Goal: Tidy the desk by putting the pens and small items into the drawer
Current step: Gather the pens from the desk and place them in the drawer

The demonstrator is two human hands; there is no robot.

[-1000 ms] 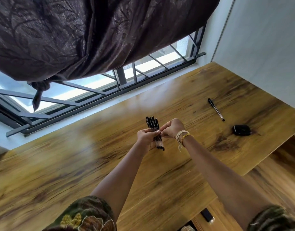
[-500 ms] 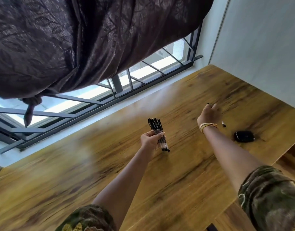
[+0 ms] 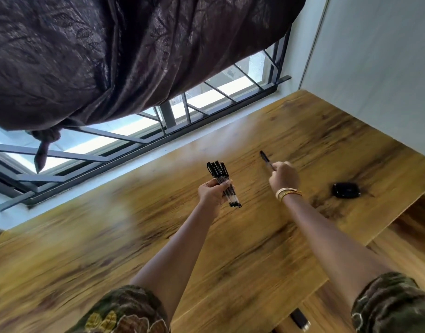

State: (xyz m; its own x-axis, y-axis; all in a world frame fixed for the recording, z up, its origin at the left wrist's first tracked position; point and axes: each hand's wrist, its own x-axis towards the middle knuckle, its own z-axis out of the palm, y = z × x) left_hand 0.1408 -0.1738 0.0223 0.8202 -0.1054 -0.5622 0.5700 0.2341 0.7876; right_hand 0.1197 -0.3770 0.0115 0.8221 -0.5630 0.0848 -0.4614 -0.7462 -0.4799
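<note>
Head view: your left hand (image 3: 212, 194) grips bundle of black pens (image 3: 223, 182), fingers curled round barrels, caps pointing toward window (image 3: 230, 90), bundle held above wooden desk (image 3: 110, 248). Your right hand (image 3: 284, 177) pinches single black pen (image 3: 265, 159), lifted just off desk, cap end away from you. Small black case (image 3: 345, 190) lies on desk right of right hand, apart from it; closed, as far as blur allows. Drawer not identifiable here. Dark curtain (image 3: 110, 51) hangs overhead.
</note>
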